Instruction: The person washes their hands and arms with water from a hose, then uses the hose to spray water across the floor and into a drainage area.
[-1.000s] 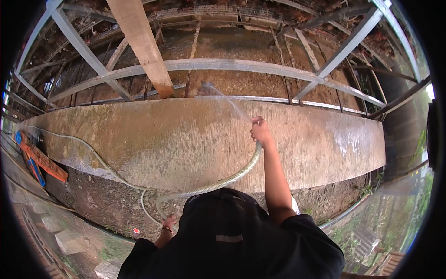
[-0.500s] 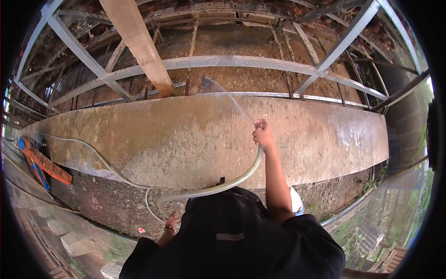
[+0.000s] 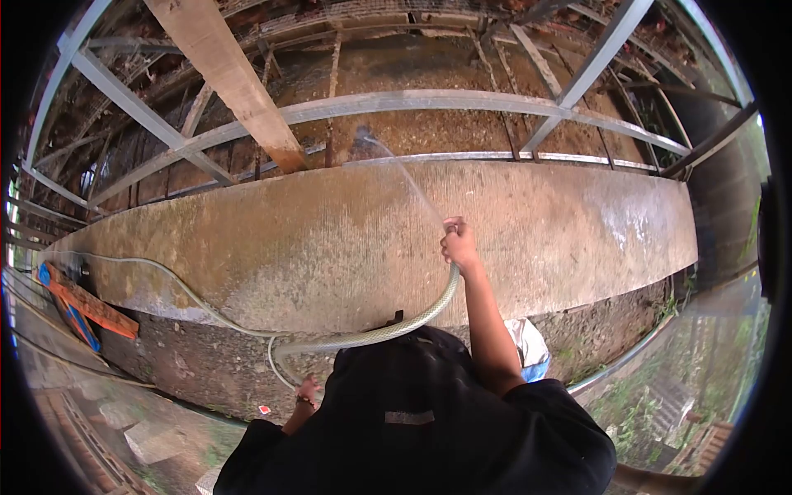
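A pale, braided hose (image 3: 396, 328) curves across in front of my body. Its end sits in my right hand (image 3: 459, 245), whose fingers are wrapped round it, over the concrete walkway (image 3: 330, 247). From there a water jet (image 3: 417, 188) shoots forward and left past the walkway's far edge, landing on the brown ground under the metal frame. Low at my left side, my left hand (image 3: 309, 389) is where the hose's loop comes down; the fingers appear closed on it, though they show only in part.
A metal frame rail (image 3: 412, 101) and a slanted wooden post (image 3: 231, 78) stand beyond the walkway. An orange-and-blue object (image 3: 91, 305) lies at the left. A white and blue bag (image 3: 528, 346) is by my right side. Gravelly soil (image 3: 206, 363) borders the walkway's near edge.
My right hand has shifted slightly left and down in view with the hose. The jet still strikes beyond the walkway. More of the white and blue bag shows.
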Available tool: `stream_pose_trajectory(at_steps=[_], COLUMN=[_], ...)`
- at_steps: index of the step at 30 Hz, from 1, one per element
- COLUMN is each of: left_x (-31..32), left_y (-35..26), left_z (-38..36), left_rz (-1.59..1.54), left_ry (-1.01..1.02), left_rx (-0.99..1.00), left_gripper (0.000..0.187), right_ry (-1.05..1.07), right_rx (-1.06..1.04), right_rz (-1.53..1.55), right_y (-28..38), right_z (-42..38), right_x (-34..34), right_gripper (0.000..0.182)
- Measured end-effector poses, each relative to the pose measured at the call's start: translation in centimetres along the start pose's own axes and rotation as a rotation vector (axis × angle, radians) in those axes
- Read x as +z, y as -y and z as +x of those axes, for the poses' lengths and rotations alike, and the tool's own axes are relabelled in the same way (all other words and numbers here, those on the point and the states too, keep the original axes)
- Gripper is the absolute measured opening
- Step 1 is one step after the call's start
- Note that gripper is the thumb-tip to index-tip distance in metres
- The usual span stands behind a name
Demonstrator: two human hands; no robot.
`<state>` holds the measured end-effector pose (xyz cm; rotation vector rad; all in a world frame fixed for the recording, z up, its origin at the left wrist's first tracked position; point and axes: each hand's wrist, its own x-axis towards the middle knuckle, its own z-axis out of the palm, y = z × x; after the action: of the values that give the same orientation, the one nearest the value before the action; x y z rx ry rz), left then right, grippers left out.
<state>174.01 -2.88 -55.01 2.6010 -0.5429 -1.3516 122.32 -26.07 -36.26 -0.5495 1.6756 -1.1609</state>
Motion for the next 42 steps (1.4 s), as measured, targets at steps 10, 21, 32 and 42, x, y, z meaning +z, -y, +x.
stream_pose_trajectory(at_steps=[10,21,32,42], left_x=[0.1,0.3,0.3,-0.2], left_y=[0.3,3.4,3.7,3.5], left_z=[0.7,7.3,7.9,7.9], left_rz=[-0.265,-0.385,-0.368,-0.203], left_ry=[0.033,0.255,0.168,0.329], left_rx=[-0.073,-0.046,-0.048,-0.056], left_gripper=[0.047,0.031,0.039,0.050], right_ry=[0.006,0.004,-0.021,0.005], right_rx=[-0.043,-0.032,-0.011,-0.014], right_rz=[0.092,0.144,0.114,0.067], right_y=[-0.8,-1.4,-1.6,-2.0], right_z=[-0.9,-1.6,-1.7,-2.1], right_x=[0.2,0.0,0.4,0.7], right_gripper=[0.017,0.015,0.015,0.016])
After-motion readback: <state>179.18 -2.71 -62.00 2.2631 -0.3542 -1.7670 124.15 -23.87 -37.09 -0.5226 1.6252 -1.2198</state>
